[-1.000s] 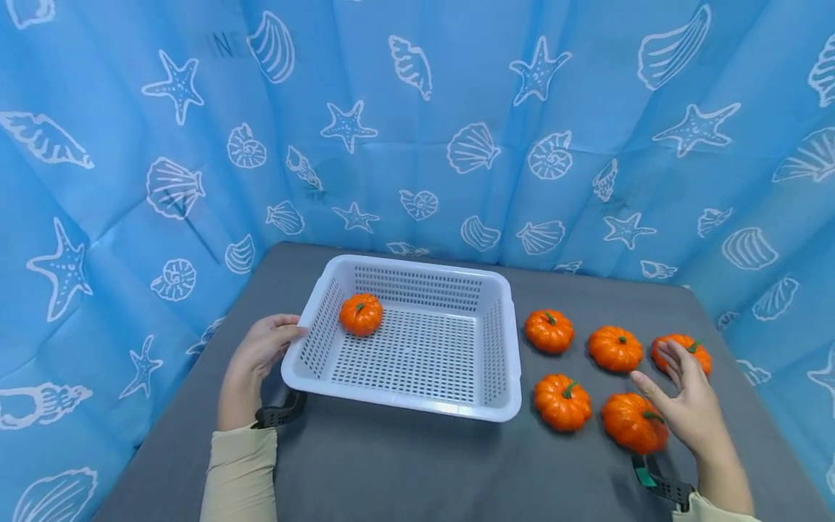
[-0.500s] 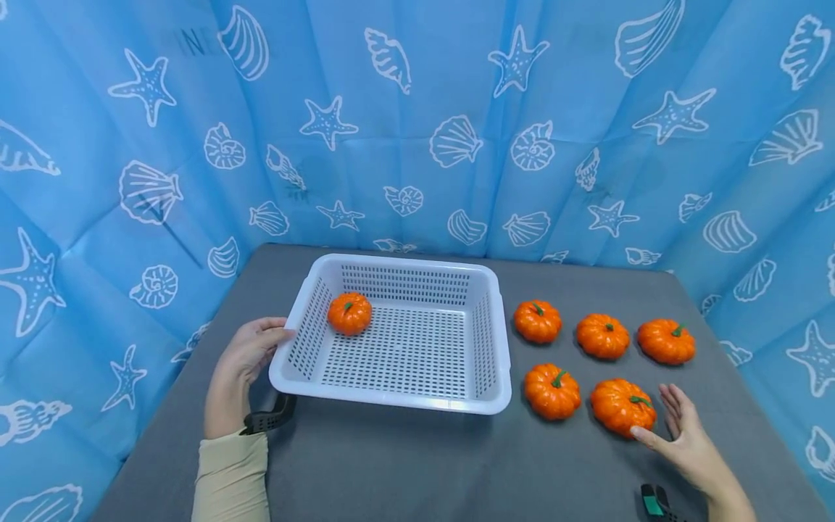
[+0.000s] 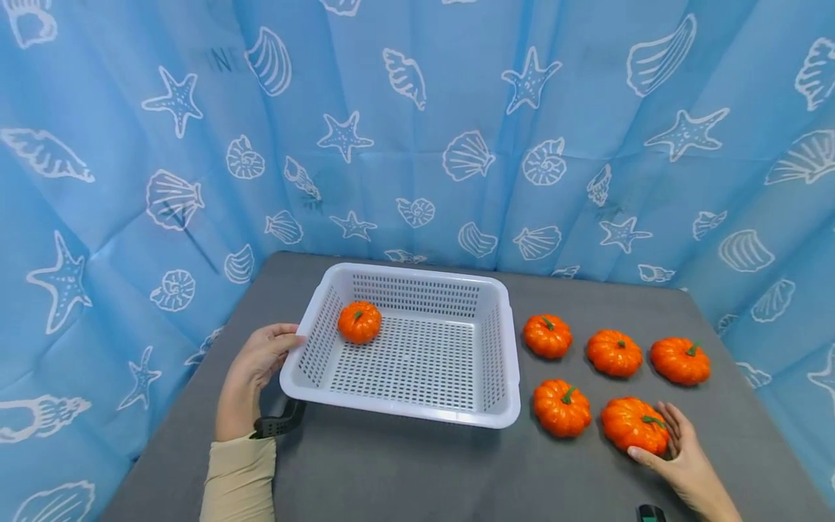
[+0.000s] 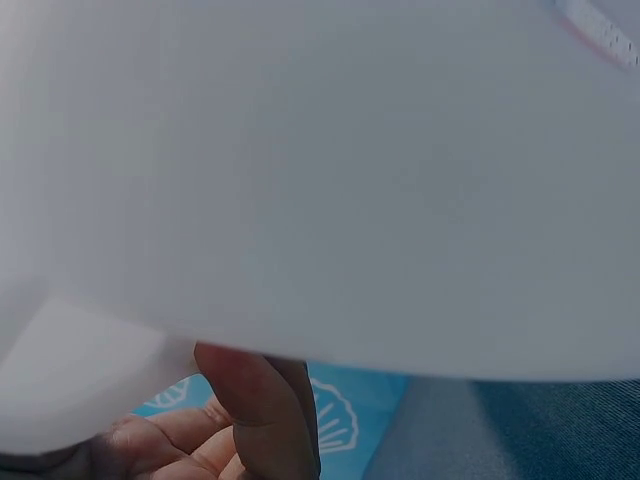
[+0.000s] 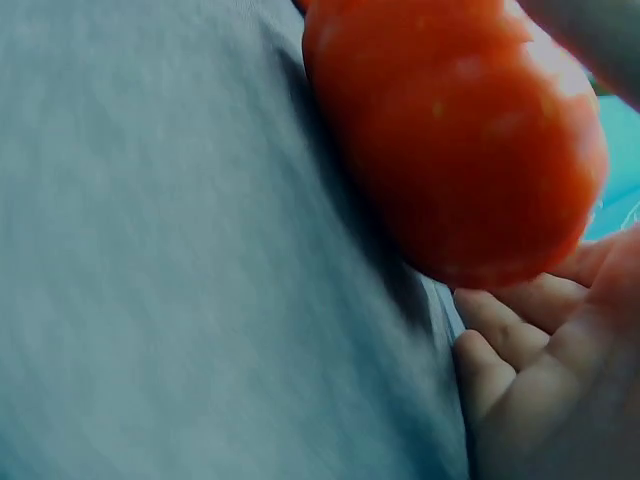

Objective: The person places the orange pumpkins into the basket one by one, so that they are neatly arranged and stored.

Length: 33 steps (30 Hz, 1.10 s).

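My left hand (image 3: 262,357) pinches the left rim of a white perforated plastic basket (image 3: 404,413), and in the left wrist view its fingers (image 4: 262,415) show at the rim's lower edge. One small orange pumpkin (image 3: 359,322) with a green stem sits at the basket's left inside. On the right, my right hand (image 3: 688,460) is curled round the near right pumpkin (image 3: 629,424), thumb at its front and fingers at its right side. That pumpkin (image 5: 455,140) fills the upper part of the right wrist view, close over the grey cloth.
Several more pumpkins stand right of the basket: a near one (image 3: 562,408) beside the held one, and a back row with a left (image 3: 546,337), a middle (image 3: 613,354) and a right (image 3: 678,361) pumpkin. A blue shell-print curtain (image 3: 417,145) borders the grey table (image 3: 391,471).
My right hand has drawn back from over the far right pumpkin and closed round the near right one. The left hand stays at the basket rim. The head view has shifted slightly.
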{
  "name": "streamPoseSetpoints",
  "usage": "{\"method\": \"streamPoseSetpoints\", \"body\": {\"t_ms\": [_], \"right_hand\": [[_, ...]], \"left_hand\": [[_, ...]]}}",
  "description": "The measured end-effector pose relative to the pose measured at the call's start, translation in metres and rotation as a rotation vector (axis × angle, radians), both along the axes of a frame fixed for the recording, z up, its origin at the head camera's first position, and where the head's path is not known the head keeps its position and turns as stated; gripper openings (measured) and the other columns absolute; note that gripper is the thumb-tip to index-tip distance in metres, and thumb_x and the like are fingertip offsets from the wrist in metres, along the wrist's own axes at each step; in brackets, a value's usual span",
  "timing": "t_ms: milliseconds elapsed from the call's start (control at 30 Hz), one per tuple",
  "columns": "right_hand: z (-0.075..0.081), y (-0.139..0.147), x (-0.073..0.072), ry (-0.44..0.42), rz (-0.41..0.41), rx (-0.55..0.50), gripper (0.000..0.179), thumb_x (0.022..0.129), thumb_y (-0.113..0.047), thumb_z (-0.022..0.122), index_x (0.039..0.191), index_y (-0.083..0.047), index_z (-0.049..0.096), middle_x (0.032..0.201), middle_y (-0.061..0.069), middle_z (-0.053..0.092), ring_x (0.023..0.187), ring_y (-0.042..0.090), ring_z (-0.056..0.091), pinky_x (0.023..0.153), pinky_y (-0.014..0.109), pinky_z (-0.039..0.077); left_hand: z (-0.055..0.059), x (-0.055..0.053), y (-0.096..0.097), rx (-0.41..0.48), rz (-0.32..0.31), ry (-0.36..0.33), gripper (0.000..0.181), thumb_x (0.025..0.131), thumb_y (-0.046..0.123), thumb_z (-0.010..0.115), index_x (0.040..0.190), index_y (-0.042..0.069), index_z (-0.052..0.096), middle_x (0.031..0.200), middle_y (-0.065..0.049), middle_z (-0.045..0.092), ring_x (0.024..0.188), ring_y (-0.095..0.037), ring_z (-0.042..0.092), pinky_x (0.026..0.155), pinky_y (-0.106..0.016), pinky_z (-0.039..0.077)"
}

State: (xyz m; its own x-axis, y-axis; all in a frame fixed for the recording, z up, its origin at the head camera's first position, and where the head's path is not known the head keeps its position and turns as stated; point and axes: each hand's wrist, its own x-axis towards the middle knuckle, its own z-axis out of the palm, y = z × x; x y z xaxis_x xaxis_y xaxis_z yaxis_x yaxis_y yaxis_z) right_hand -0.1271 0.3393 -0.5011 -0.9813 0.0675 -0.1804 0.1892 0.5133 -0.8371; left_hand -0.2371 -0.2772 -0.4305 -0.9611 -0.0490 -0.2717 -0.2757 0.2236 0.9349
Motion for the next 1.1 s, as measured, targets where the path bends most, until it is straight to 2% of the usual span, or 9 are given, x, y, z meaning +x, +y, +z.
{"method": "streamPoseSetpoints", "body": {"t_ms": [133,167,267,400,433,500,633,933,1100], "right_hand": [[-0.0018,-0.0023,-0.0004,0.031,-0.018,0.056,0.095,0.094,-0.026,0.058,0.148,0.0,-0.017,0.152,0.035,-0.004,0.141,0.041,0.0,0.089,-0.006,0.009],[-0.0023,-0.0032,-0.0003,0.037,-0.022,0.079,0.095,0.093,-0.026,0.059,0.148,0.0,-0.014,0.152,0.034,-0.001,0.139,0.04,0.004,0.079,-0.005,0.012],[-0.0042,-0.0052,-0.0007,0.068,-0.032,0.106,0.095,0.092,-0.026,0.061,0.149,0.0,-0.009,0.153,0.03,0.007,0.135,0.014,0.018,0.076,-0.002,0.014],[-0.008,-0.0073,-0.0013,0.138,-0.047,0.097,0.091,0.089,-0.02,0.065,0.15,0.001,0.0,0.147,-0.01,0.024,0.105,-0.02,0.022,0.078,0.0,0.018],[-0.0084,-0.0077,-0.0013,0.149,-0.052,0.099,0.09,0.089,-0.019,0.066,0.149,0.001,0.003,0.141,-0.012,0.027,0.1,-0.022,0.021,0.078,0.001,0.02],[-0.0084,-0.0079,-0.001,0.156,-0.055,0.113,0.087,0.088,-0.019,0.067,0.149,0.001,0.008,0.136,-0.009,0.03,0.096,-0.021,0.024,0.076,0.004,0.024],[-0.0062,-0.0084,-0.0005,0.113,-0.063,0.161,0.085,0.088,-0.024,0.067,0.147,0.002,0.011,0.136,0.026,0.027,0.092,-0.02,0.024,0.07,0.008,0.028],[-0.0035,-0.0086,-0.002,0.056,-0.059,0.185,0.087,0.089,-0.028,0.065,0.145,0.007,0.009,0.138,0.034,0.026,0.087,-0.021,0.022,0.067,0.012,0.03],[-0.0058,-0.0102,-0.0029,0.08,-0.088,0.175,0.085,0.088,-0.026,0.067,0.144,0.006,0.011,0.137,0.032,0.026,0.087,-0.019,0.024,0.068,0.013,0.029]], "left_hand": [[-0.0023,-0.0021,0.0008,-0.004,-0.001,0.0,0.048,0.092,0.017,0.059,0.13,-0.008,0.043,0.121,-0.024,0.057,0.086,-0.015,0.065,0.075,-0.033,0.055],[-0.0025,-0.0025,0.0008,-0.006,-0.004,0.001,0.049,0.092,0.017,0.059,0.13,-0.008,0.043,0.121,-0.024,0.057,0.086,-0.015,0.064,0.075,-0.033,0.055],[-0.0019,-0.003,0.0008,-0.002,-0.002,0.002,0.048,0.091,0.017,0.06,0.129,-0.007,0.044,0.121,-0.024,0.057,0.086,-0.015,0.065,0.075,-0.033,0.055],[-0.0004,-0.0038,0.0006,0.007,0.003,0.004,0.046,0.091,0.016,0.06,0.128,-0.007,0.044,0.121,-0.024,0.057,0.086,-0.015,0.065,0.074,-0.033,0.055],[-0.0001,-0.004,0.0006,0.009,0.005,0.003,0.046,0.091,0.016,0.06,0.128,-0.007,0.044,0.121,-0.024,0.057,0.086,-0.015,0.065,0.074,-0.033,0.055],[0.0003,-0.004,0.0008,0.012,0.013,-0.003,0.046,0.091,0.016,0.06,0.128,-0.006,0.045,0.121,-0.024,0.057,0.086,-0.015,0.065,0.074,-0.033,0.056],[0.0001,-0.0035,0.001,0.018,0.025,-0.013,0.046,0.091,0.015,0.061,0.127,-0.006,0.045,0.122,-0.025,0.057,0.086,-0.016,0.066,0.074,-0.034,0.056],[-0.0015,-0.0023,0.0003,0.029,0.027,-0.021,0.046,0.09,0.016,0.061,0.128,-0.006,0.045,0.122,-0.025,0.057,0.088,-0.018,0.066,0.077,-0.037,0.056],[0.0,-0.0027,0.0004,0.034,0.023,-0.031,0.047,0.091,0.017,0.061,0.129,-0.006,0.045,0.123,-0.025,0.057,0.088,-0.018,0.066,0.077,-0.037,0.056]]}}
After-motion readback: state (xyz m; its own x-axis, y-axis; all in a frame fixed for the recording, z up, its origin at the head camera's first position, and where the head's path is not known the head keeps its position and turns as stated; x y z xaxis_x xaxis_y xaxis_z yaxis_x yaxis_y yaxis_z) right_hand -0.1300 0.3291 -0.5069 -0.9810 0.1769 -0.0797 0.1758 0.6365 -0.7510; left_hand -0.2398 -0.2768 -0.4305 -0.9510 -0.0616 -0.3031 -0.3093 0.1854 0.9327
